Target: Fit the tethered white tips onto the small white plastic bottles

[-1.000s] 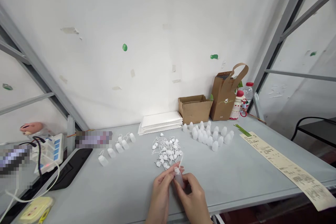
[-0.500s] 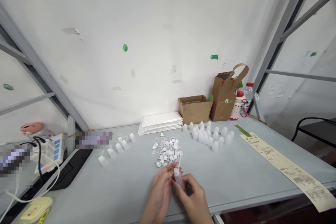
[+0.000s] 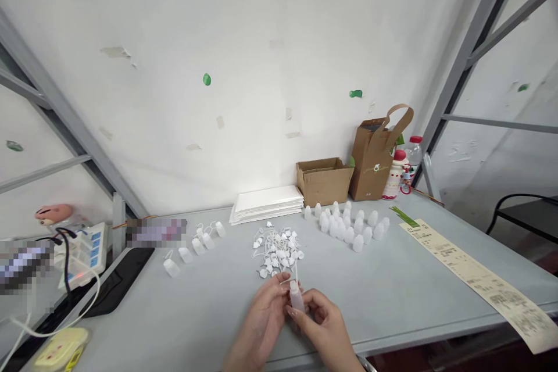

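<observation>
Near the table's front edge, my left hand (image 3: 265,319) and my right hand (image 3: 320,322) are both closed around one small translucent white bottle (image 3: 297,296), held upright between the fingertips. A thin white cap strap rises from its top. Just beyond the hands lies a pile of small white caps with straps (image 3: 278,249). Farther right stands a cluster of several uncapped white bottles (image 3: 349,224). To the left, a row of several bottles lying on their sides (image 3: 194,246) have caps on.
A stack of white sheets (image 3: 267,203), an open cardboard box (image 3: 323,179), a brown paper bag (image 3: 375,157) and drink bottles (image 3: 405,165) stand along the wall. A long printed paper strip (image 3: 479,279) lies at right. A power strip with cables (image 3: 82,253) sits at left.
Both hands have shifted slightly toward me and turned the small bottle a little; the strap at its top stands more upright. Nothing else on the table has moved.
</observation>
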A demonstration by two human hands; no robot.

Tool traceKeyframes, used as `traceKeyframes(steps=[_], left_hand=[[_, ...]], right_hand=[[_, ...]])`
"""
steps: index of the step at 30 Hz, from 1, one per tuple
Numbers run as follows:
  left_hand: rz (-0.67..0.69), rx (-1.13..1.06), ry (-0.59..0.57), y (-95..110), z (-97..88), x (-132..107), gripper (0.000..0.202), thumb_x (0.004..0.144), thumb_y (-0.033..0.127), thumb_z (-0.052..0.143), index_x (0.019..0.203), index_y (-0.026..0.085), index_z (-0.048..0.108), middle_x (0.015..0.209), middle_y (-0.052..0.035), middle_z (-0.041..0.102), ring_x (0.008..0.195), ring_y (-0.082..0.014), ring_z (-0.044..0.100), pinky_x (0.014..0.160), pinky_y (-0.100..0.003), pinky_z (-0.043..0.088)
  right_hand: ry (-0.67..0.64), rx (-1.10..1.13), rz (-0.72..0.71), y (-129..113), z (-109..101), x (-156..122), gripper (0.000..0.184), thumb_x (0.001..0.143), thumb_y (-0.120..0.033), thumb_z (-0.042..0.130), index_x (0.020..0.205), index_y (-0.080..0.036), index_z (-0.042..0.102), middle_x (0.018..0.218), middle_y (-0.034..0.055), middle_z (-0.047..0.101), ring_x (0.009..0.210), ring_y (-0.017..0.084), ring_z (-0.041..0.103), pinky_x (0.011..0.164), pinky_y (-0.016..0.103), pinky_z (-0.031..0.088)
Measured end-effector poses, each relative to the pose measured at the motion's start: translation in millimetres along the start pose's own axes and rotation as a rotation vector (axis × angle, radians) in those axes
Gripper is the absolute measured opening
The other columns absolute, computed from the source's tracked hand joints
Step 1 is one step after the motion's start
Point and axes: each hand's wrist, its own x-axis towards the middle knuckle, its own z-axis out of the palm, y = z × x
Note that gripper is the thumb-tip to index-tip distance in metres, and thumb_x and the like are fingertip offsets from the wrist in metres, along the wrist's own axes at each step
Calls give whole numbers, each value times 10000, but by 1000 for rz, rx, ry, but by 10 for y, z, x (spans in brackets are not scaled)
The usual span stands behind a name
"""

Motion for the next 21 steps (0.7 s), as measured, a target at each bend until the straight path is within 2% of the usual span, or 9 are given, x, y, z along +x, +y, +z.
traceKeyframes(steps=[8, 21], left_hand=[[-34, 77, -58, 21, -25, 28, 123, 737, 157, 488, 860, 160, 493, 736, -35, 598, 664, -154, 552, 557, -260, 388], [-74, 46, -122, 52, 9, 61, 107, 694, 112, 501, 796, 141, 520, 681, -13, 552, 607, -119, 520, 555, -236, 384]], right_hand=[[-68, 225, 80, 6, -15, 34, 263, 659, -376, 682, 607, -159, 543, 502, -26, 531, 484, 97, 462, 486, 216, 360], [-172, 343, 103, -8, -53, 49, 239, 662, -354, 693, 641, -139, 592, 500, -21, 550, 465, 81, 467, 468, 203, 361]])
